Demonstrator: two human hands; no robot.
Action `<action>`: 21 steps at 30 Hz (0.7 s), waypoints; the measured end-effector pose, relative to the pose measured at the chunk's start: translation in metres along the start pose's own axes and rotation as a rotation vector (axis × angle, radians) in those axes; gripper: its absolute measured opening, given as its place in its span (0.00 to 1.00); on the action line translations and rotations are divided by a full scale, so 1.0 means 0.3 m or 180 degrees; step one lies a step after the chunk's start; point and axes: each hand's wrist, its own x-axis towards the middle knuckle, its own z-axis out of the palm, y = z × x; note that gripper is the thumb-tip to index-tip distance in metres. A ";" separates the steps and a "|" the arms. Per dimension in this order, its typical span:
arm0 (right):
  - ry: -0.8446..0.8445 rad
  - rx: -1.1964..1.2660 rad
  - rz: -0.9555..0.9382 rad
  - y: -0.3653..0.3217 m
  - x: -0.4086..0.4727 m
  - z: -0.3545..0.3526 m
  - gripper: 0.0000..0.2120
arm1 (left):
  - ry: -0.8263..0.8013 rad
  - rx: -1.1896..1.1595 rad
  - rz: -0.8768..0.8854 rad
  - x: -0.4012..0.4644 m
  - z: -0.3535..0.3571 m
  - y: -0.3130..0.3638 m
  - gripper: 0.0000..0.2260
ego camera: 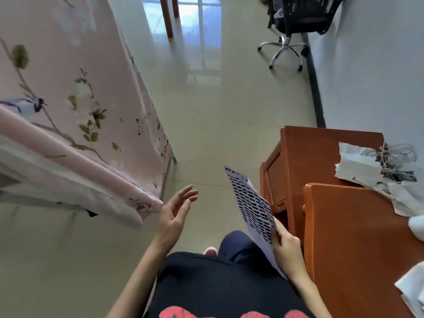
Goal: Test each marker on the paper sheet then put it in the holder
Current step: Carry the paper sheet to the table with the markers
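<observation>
My right hand point(285, 247) grips the lower edge of a white paper sheet point(251, 203) covered in rows of short dark marker strokes. The sheet is held tilted in the air, just left of the brown desk point(358, 237). My left hand point(175, 214) hangs empty over the floor, palm turned inward and fingers spread. No marker and no holder are in view.
A second brown table point(305, 152) beyond the desk carries torn white paper point(358, 166) and tangled cables point(397, 159). A pink floral curtain point(75, 106) hangs at the left. A black office chair point(296, 24) stands by the right wall. Tiled floor runs down the middle.
</observation>
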 end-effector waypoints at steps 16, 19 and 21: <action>-0.0266 -0.0420 -0.0703 -0.406 1.471 -0.203 0.17 | 0.0553 0.0116 -0.0200 1.129 0.225 0.236 0.18; -0.0382 -0.0516 -0.0990 -0.533 1.727 -0.207 0.16 | 0.0741 0.0023 -0.0255 1.316 0.235 0.285 0.17; -0.0463 -0.0543 -0.1081 -0.599 1.886 -0.183 0.15 | 0.0855 0.0020 -0.0292 1.453 0.222 0.302 0.16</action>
